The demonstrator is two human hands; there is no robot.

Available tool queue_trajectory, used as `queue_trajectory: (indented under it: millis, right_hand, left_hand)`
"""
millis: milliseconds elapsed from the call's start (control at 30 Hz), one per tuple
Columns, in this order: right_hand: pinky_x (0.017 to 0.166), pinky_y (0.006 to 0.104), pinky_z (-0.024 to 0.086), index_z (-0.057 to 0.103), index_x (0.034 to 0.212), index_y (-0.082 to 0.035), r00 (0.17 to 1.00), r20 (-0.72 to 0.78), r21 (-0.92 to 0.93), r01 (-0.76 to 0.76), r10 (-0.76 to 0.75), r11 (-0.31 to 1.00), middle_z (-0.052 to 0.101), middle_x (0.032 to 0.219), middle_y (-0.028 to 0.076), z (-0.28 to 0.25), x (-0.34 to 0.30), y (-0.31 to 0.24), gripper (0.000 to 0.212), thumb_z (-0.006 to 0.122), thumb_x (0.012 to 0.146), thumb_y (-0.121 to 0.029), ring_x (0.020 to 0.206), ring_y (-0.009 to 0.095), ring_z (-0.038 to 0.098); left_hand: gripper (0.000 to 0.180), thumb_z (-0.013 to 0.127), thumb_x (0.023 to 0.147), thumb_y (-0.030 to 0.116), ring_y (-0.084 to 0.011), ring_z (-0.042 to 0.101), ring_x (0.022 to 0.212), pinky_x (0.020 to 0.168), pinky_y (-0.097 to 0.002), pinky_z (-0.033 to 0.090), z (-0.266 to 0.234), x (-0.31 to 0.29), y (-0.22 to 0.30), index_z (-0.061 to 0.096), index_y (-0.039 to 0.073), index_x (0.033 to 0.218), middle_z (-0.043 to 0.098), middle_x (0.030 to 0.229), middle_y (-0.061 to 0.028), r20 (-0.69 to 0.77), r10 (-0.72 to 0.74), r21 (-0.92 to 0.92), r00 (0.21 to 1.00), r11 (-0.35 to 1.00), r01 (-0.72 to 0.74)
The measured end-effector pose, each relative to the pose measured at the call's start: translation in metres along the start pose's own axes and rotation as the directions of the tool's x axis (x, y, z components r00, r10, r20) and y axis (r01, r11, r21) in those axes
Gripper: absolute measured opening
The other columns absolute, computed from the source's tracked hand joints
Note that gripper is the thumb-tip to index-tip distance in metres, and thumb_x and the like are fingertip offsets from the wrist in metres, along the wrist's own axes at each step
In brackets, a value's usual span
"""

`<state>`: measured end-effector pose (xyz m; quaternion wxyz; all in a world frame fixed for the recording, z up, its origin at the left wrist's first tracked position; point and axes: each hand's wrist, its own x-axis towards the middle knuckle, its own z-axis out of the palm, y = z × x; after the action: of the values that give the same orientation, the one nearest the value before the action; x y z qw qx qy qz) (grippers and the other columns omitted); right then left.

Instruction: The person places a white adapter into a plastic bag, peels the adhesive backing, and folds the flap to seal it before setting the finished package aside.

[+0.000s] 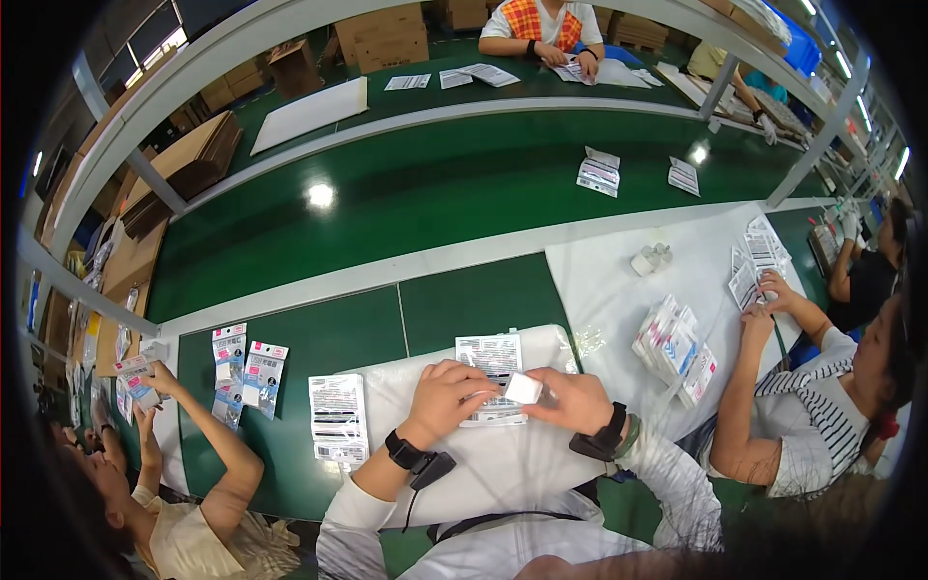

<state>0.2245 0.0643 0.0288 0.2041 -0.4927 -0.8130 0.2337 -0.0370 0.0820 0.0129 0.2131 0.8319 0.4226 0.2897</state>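
We pinch one white cube [523, 389] in our right hand [578, 400], above a packet [491, 352] on the bench [338, 333]; our left hand [449, 394] curls beside it, its grip unclear to us. Leftward lie one packet pile [338, 416], then some blue packets [263, 382].

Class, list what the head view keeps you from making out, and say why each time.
All in the head view:
- Left middle of the packet: hidden by the left hand.
- Underside of the white block at the right hand: faces away from the camera.
- Head of the person in the orange vest: cut off by the top edge.
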Motion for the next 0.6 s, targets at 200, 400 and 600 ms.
queue_trajectory:
  millis: [200,400,600]
  right_hand:
    - [0.051,0.0371,0.051,0.063,0.112,-0.011,0.969,0.019,-0.223,0.246,-0.248,0.943,0.068,0.074,0.009,-0.003,-0.005,-0.033,0.048,0.075,0.081,-0.045,0.058,0.027,0.066]
    - [0.047,0.0364,0.05,0.058,0.107,-0.007,0.994,-0.036,-0.196,0.096,-0.105,0.976,0.065,0.071,0.006,-0.005,0.0,-0.034,0.047,0.069,0.085,-0.046,0.053,0.025,0.064]
    - [0.046,0.0359,0.049,0.053,0.104,-0.006,0.987,-0.024,-0.281,0.145,-0.158,0.949,0.065,0.073,0.007,0.004,0.012,-0.026,0.052,0.071,0.084,-0.05,0.056,0.026,0.066]
  left_hand:
    - [0.017,0.072,0.085,0.026,-0.0176,0.059,0.101,0.092,-0.0359,0.04,0.005,-0.002,0.002,0.077,0.022,0.101,0.071,0.104,0.0083,-0.048,-0.077,-0.027,0.996,0.997,0.076]
    - [0.024,0.071,0.087,0.025,-0.0184,0.06,0.112,0.093,-0.0365,0.042,0.003,0.003,0.008,0.075,0.022,0.11,0.07,0.117,0.0079,-0.101,0.024,0.036,0.995,0.999,-0.02]
    - [0.029,0.069,0.088,0.027,-0.0163,0.053,0.127,0.101,-0.038,0.039,0.01,0.002,0.002,0.072,0.022,0.117,0.066,0.125,0.0079,-0.088,0.118,0.116,0.989,0.987,-0.107]
